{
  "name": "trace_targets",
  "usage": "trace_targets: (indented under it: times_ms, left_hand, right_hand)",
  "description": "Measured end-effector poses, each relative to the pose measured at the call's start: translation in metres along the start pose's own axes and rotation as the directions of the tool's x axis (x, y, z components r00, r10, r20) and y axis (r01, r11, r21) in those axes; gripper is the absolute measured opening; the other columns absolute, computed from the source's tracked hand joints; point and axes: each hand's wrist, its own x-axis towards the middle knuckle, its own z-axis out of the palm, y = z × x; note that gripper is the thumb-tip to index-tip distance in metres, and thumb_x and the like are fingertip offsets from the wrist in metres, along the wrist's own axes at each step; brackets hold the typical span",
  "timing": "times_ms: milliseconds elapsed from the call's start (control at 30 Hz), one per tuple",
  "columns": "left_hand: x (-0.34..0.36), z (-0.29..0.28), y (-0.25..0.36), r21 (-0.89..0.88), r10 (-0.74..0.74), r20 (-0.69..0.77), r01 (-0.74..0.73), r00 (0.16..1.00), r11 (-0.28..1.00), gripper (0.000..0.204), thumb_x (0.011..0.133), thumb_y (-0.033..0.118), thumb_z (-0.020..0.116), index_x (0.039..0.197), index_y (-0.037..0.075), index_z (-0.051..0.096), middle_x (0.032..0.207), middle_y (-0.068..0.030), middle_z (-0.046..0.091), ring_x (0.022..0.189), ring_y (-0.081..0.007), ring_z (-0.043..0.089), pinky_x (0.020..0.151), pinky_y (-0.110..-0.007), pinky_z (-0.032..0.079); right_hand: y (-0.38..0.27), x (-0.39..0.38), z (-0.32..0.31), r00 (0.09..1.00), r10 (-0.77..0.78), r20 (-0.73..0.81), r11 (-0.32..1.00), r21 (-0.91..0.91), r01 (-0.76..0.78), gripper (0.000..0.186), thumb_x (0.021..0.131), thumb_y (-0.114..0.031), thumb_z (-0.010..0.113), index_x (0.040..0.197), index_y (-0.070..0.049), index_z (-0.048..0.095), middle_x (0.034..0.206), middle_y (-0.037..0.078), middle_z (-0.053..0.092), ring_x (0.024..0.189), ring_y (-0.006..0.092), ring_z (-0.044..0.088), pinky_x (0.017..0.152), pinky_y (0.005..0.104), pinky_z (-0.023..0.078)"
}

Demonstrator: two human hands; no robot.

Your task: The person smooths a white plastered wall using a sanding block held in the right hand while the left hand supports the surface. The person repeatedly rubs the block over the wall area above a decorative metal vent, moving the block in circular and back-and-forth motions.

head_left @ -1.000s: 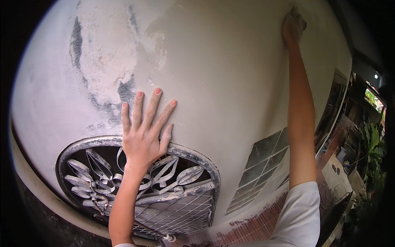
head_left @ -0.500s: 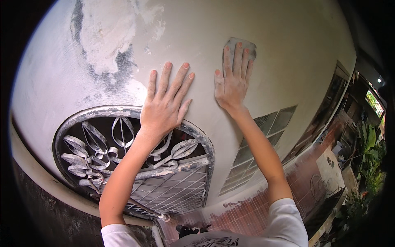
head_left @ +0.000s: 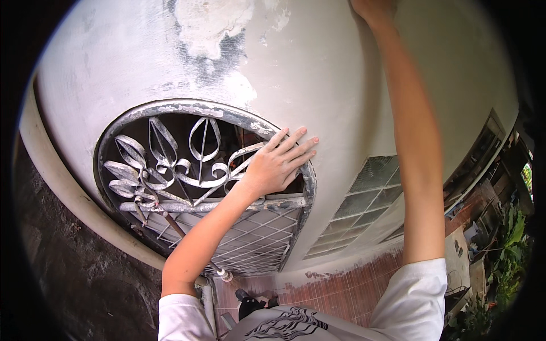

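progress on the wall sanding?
Done: most of the wall looks smooth and pale. In hand: right hand reaches up the wall at the picture's top edge; left hand braces flat on the metal grille. Left: a rough, dark-edged patch above the grille.

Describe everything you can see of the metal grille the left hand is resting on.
The metal grille is an arched frame set into the pale plastered wall. Its upper part holds curled scrollwork and leaf shapes; below a horizontal bar runs a diamond lattice. The metal looks grey-white, with worn, flaking paint. Behind it is dark. The left hand lies flat with fingers spread across the frame's upper right edge, partly on the wall. A thin rod leans across the lower part.
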Motion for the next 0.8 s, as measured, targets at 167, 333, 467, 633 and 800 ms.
trace_targets:
  times_ms: [167,333,467,633,800]
  left_hand:
    - [-0.003,0.012,0.015,-0.144,0.051,0.017,-0.048,0.999,0.988,0.055,0.085,0.028,0.061,0.139,0.020,0.060,0.162,0.0011,0.038,0.152,-0.0247,0.028,0.126,-0.048,0.019]
    - [-0.007,0.012,0.017,-0.222,0.049,-0.023,-0.053,0.999,0.974,0.050,0.084,0.025,0.060,0.134,0.018,0.064,0.158,-0.0013,0.043,0.152,-0.0261,0.029,0.125,-0.048,0.020]
    - [-0.016,0.018,0.028,-0.253,0.023,-0.032,-0.031,0.999,0.967,0.048,0.084,0.023,0.061,0.132,0.017,0.066,0.157,-0.0029,0.045,0.150,-0.0273,0.032,0.125,-0.050,0.022]
    - [-0.028,0.026,0.047,-0.391,0.033,-0.010,-0.034,0.999,0.920,0.042,0.085,0.019,0.062,0.125,0.013,0.069,0.144,-0.0065,0.058,0.143,-0.0285,0.044,0.122,-0.049,0.030]
    - [-0.034,0.023,0.062,-0.589,-0.144,-0.103,0.056,0.984,0.807,0.028,0.087,0.012,0.065,0.113,0.007,0.074,0.118,-0.0104,0.073,0.116,-0.0306,0.066,0.104,-0.044,0.050]
  right_hand:
    - [-0.048,-0.072,-0.043,0.938,-0.342,0.054,0.921,0.216,0.323,0.063,0.108,-0.037,0.029,0.162,-0.008,0.014,0.168,0.015,0.018,0.155,0.0346,0.013,0.126,0.0492,0.010]
    - [-0.070,-0.151,-0.079,0.730,-0.677,0.092,0.645,0.552,0.529,0.054,0.102,-0.036,0.042,0.155,-0.029,0.043,0.165,-0.001,0.031,0.152,0.0257,0.026,0.125,0.0512,0.014]
    - [-0.043,-0.213,-0.093,0.666,-0.722,0.186,0.622,0.595,0.509,0.054,0.100,-0.037,0.043,0.153,-0.031,0.046,0.164,-0.001,0.034,0.153,0.0238,0.026,0.125,0.0516,0.013]
    - [0.002,-0.316,-0.115,0.670,-0.661,0.338,0.704,0.587,0.399,0.055,0.098,-0.033,0.048,0.153,-0.030,0.045,0.163,0.001,0.035,0.152,0.0263,0.027,0.125,0.0511,0.016]
    - [0.017,-0.416,-0.159,0.727,-0.402,0.557,0.838,0.544,0.047,0.055,0.101,-0.031,0.046,0.153,-0.015,0.045,0.161,0.011,0.037,0.150,0.0340,0.030,0.123,0.0518,0.020]
